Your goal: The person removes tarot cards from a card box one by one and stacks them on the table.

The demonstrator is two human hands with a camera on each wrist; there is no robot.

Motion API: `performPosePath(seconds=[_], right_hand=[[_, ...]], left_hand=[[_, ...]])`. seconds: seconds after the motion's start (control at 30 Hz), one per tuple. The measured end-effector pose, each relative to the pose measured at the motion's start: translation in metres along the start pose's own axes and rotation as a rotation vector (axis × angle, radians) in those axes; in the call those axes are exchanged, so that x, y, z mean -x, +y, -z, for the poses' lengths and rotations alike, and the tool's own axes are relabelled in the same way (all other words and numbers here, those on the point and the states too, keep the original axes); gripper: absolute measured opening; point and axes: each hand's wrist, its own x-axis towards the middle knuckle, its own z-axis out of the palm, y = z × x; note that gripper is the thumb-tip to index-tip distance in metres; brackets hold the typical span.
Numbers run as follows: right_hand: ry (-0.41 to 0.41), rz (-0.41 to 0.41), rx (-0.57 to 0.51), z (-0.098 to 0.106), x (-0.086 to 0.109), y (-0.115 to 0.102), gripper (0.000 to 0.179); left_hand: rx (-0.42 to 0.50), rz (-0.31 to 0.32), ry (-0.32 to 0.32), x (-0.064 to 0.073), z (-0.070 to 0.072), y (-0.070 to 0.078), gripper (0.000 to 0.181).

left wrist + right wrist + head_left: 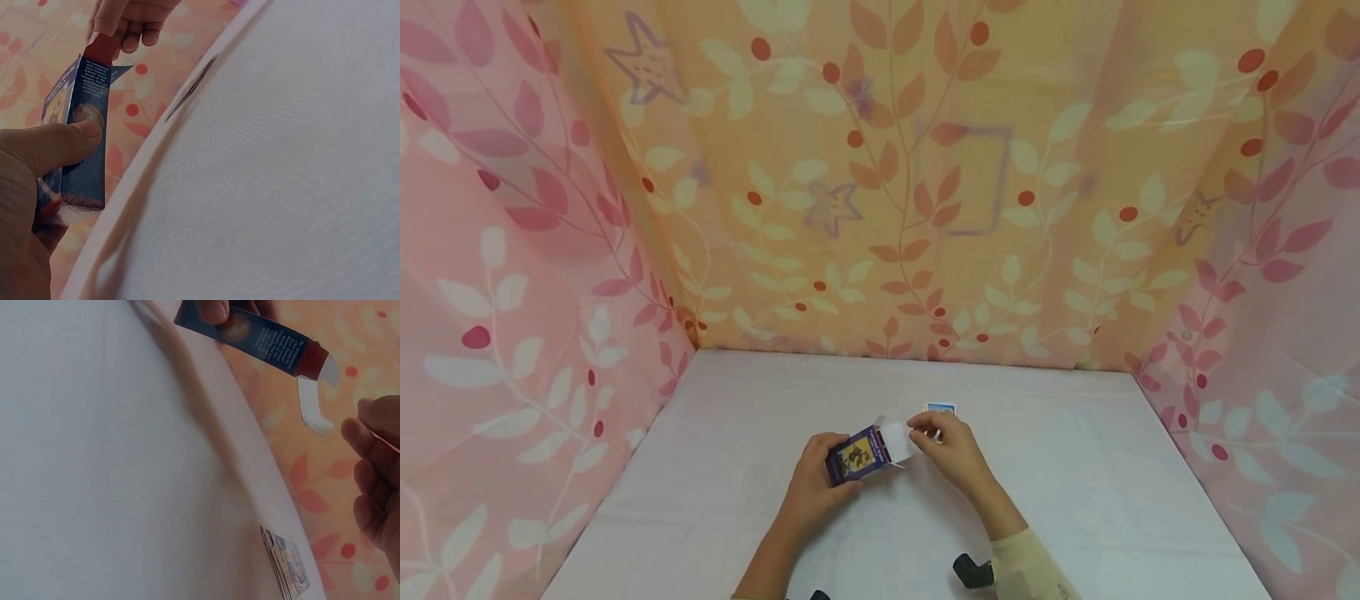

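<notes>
A small dark blue card box [857,455] with a yellow picture panel on its front is gripped in my left hand [820,471]. In the left wrist view the thumb [84,134] presses on its narrow printed side. The box's end is unfolded, with a white flap [312,406] and a red tab [312,360] sticking out. My right hand [951,450] is beside this end, fingers loosely bent, thumb and forefinger tips close together. The right wrist view shows a gap between those fingertips and the white flap, with nothing held.
A small stack of picture cards [290,565] lies on the white-covered table [737,500], beyond the right hand in the head view. Floral cloth [880,250] hangs behind the table and along both sides. A black device [973,572] is at the right wrist.
</notes>
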Motion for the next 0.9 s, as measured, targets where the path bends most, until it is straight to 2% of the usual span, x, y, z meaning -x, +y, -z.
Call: performPosePath(seconds=[0.27, 0.53, 0.7, 0.9], right_hand=[[-0.028, -0.038, -0.025, -0.008, 0.005, -0.004, 0.011], [-0.033, 0.039, 0.017, -0.019, 0.005, -0.004, 0.012], [-0.034, 0.052, 0.023, -0.023, 0.008, -0.004, 0.013], [-0.055, 0.003, 0.023, -0.026, 0.009, -0.004, 0.014]], left_hand=[[0.002, -0.005, 0.004, 0.0, 0.0, 0.0, 0.079], [0.001, -0.032, 0.025, -0.001, 0.0, 0.0, 0.079], [0.006, -0.051, 0.025, 0.0, 0.0, 0.001, 0.079], [0.015, -0.03, 0.013, -0.001, 0.001, 0.002, 0.079]])
